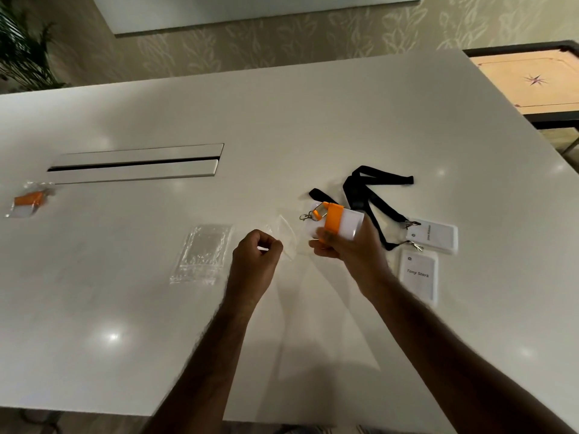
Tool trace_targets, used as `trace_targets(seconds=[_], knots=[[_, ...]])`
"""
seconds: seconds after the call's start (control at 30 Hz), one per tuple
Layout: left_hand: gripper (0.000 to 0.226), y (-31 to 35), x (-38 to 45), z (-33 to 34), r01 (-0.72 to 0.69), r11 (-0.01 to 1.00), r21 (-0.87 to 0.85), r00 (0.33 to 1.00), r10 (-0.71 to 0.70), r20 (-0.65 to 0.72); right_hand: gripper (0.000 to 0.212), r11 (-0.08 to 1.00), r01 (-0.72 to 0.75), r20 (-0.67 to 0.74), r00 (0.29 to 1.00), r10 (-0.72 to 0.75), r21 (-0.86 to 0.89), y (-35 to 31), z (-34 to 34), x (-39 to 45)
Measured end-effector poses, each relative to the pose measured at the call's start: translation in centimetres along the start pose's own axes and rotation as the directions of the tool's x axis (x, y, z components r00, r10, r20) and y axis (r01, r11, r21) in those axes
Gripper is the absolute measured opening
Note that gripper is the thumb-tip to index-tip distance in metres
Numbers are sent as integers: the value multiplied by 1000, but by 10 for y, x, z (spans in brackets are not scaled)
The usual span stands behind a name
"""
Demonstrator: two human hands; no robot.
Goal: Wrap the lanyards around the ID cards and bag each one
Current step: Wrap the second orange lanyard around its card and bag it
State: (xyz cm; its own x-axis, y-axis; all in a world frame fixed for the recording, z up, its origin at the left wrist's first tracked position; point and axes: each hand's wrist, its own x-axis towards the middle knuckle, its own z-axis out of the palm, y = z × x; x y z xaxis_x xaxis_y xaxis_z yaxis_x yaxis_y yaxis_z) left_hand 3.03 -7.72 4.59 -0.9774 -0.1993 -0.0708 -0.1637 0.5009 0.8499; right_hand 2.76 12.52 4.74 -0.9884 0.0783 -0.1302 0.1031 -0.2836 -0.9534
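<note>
My right hand (347,245) grips a white ID card (351,225) with an orange lanyard (332,223) wound around it; its metal clip sticks out to the left. My left hand (255,253) pinches the edge of a clear plastic bag (286,236) just left of that card. Two black lanyards (369,195) lie tangled to the right, clipped to two white ID cards (434,234), the nearer one (418,277) printed with a name. A bagged card with an orange lanyard (26,203) lies at the far left.
A stack of clear bags (202,253) lies left of my left hand on the white table (282,126). A cable slot (138,162) is set into the tabletop at the back left. A carrom board (532,81) stands beyond the table's right edge, a plant at far left.
</note>
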Motion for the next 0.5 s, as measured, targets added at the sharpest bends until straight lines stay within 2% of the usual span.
trace_targets(seconds=[0.1,0.2,0.5], knots=[[13,0,3,4,0,1000,-7,1000,0,7,57,1000,-11,44,999,11,11,-8,-2,-2],[11,-1,5,7,-13,1000,2,1000,13,19,52,1000,-9,121,993,10,-12,-9,4,-6],[12,3,2,11,-52,999,8,999,52,6,52,954,-29,64,997,51,-297,1,13,-5]])
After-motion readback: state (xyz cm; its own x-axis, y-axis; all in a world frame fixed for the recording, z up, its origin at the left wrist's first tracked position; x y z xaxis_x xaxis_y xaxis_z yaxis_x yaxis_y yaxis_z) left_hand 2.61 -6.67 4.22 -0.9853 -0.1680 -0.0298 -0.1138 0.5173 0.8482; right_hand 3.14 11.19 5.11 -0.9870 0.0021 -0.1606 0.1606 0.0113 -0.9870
